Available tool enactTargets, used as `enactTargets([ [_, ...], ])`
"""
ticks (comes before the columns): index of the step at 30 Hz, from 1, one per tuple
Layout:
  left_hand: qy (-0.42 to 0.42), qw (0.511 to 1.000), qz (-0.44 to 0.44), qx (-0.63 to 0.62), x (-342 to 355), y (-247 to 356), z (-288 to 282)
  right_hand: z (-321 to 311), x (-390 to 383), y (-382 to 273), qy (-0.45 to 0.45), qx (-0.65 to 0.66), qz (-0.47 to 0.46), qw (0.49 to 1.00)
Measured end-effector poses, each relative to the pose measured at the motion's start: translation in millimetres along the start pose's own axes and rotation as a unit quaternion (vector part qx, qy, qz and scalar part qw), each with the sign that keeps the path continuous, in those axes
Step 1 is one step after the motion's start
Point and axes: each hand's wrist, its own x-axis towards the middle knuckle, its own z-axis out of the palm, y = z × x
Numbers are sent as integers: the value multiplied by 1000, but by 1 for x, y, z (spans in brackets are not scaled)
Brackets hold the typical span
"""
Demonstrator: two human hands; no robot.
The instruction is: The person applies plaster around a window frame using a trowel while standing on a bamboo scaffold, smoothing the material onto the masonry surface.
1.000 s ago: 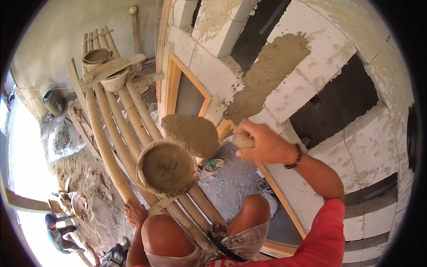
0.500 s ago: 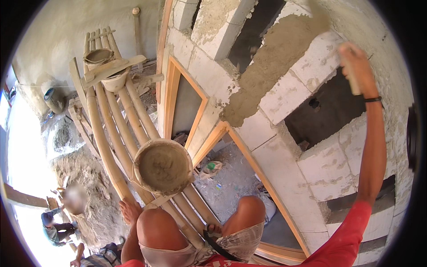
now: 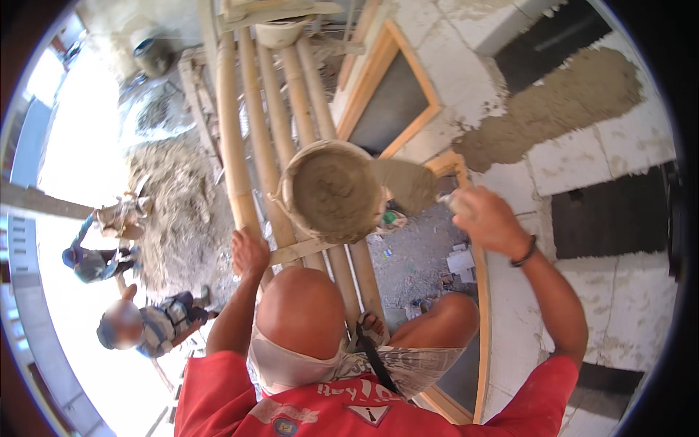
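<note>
My right hand (image 3: 486,218) is wrapped round the handle of a trowel (image 3: 409,183). The trowel's blade, coated in grey mortar, is at the right rim of a round bucket (image 3: 287,198). Wet mortar (image 3: 333,191) fills most of that bucket, which stands on a platform of bamboo poles (image 3: 255,120). My left hand (image 3: 250,253) grips the outer bamboo pole (image 3: 237,164), left of the bucket and beside a short cross-slat (image 3: 297,251). On the pale block wall at right lies a smeared band of fresh mortar (image 3: 553,109).
Wooden frames (image 3: 422,87) edge openings in the wall; dark gaps (image 3: 611,218) break the blocks. A second bucket (image 3: 280,34) stands farther along the platform, near a board. Down at left are two people (image 3: 156,324) (image 3: 95,262) by a sand heap (image 3: 171,218).
My right hand has come down and left from the upper wall to the bucket with the trowel. The view has swung left; my left hand still holds the bamboo pole.
</note>
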Motion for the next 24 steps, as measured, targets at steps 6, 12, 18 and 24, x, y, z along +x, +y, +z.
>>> enactTargets([
  [6,-26,999,-17,-6,2,-14,-15,92,78,-28,-101,-95,95,986],
  [12,-23,1000,0,-9,1,-11,-13,164,108,-29,-177,2,106,979],
  [18,-25,999,0,-22,1,-13,-13,188,106,-27,-128,171,115,970],
  [24,-24,999,-3,-23,6,-11,-17,182,73,-16,-80,206,107,969],
])
